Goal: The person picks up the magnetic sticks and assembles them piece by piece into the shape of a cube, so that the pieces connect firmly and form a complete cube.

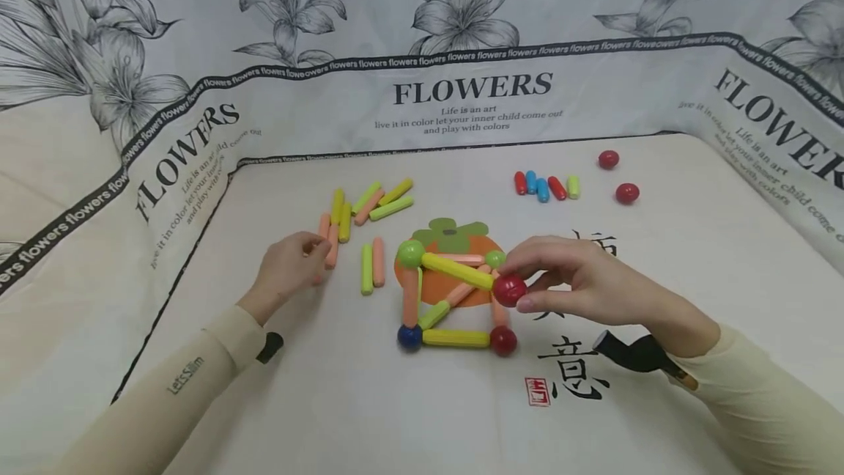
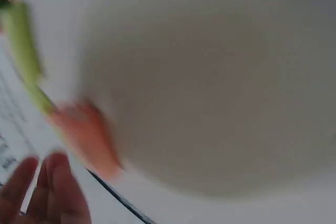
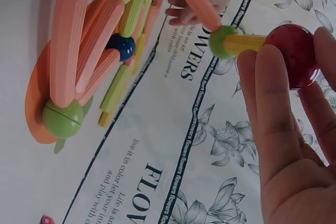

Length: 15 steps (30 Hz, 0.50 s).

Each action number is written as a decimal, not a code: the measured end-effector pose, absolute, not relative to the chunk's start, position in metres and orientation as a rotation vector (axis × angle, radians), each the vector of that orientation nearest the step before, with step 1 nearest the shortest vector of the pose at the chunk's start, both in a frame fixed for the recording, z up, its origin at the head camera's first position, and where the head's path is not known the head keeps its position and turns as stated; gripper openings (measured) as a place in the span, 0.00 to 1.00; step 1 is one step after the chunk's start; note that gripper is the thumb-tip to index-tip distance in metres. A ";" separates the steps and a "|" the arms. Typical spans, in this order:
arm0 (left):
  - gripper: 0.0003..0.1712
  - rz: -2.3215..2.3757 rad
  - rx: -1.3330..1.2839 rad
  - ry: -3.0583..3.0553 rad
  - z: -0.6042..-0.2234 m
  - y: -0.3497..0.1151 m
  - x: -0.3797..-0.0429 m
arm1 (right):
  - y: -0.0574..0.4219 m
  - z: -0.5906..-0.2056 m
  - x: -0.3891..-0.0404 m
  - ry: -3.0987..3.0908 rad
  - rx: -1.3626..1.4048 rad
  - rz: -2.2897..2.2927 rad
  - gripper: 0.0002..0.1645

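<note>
My right hand (image 1: 587, 277) pinches a red ball (image 1: 510, 289) between thumb and fingertips. From that ball a yellow stick (image 1: 458, 270) runs to a raised green ball (image 1: 412, 253), which tops an orange stick (image 1: 410, 297). Below it lies a frame of sticks with a blue ball (image 1: 409, 337), another red ball (image 1: 503, 341) and another green ball (image 1: 495, 259) at corners. On the left, my left hand (image 1: 286, 273) is beside some orange sticks (image 1: 332, 246); its fingers (image 2: 65, 187), blurred in the left wrist view, appear to hold nothing.
Loose yellow sticks (image 1: 345, 221) and green sticks (image 1: 391, 208) lie behind the left hand. Several short red and blue rods (image 1: 543, 190) sit at the back right, beside two loose red balls (image 1: 627, 193). A printed floral cloth (image 1: 461, 108) covers the table and rises behind.
</note>
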<state>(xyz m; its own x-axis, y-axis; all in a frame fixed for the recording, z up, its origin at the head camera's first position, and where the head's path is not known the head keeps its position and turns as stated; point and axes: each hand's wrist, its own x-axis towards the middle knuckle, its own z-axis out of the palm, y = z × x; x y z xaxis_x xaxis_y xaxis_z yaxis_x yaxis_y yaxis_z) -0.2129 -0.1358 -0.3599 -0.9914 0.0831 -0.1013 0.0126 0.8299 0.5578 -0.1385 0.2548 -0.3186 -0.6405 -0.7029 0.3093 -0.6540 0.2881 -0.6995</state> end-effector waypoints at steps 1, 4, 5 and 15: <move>0.28 0.820 0.059 2.877 -0.365 -0.142 -0.217 | 0.253 -0.319 -0.139 2.479 -1.309 -1.287 0.24; 0.29 0.765 0.165 2.904 -0.374 -0.144 -0.225 | 0.249 -0.323 -0.143 2.499 -1.305 -1.248 0.23; 0.29 0.778 0.215 2.922 -0.373 -0.138 -0.227 | 0.248 -0.325 -0.145 2.503 -1.304 -1.241 0.22; 0.32 0.637 1.009 2.696 -0.347 -0.041 -0.234 | 0.241 -0.336 -0.155 2.486 -1.266 -1.293 0.20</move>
<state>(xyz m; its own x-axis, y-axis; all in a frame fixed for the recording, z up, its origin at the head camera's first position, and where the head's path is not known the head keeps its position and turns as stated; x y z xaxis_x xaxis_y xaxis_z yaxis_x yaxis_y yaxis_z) -0.2338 -0.0415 -0.3466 -0.7493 0.6616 -0.0297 0.5784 0.6756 0.4573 -0.1547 0.2413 -0.3363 -0.6589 -0.6931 0.2923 -0.6372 0.3077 -0.7066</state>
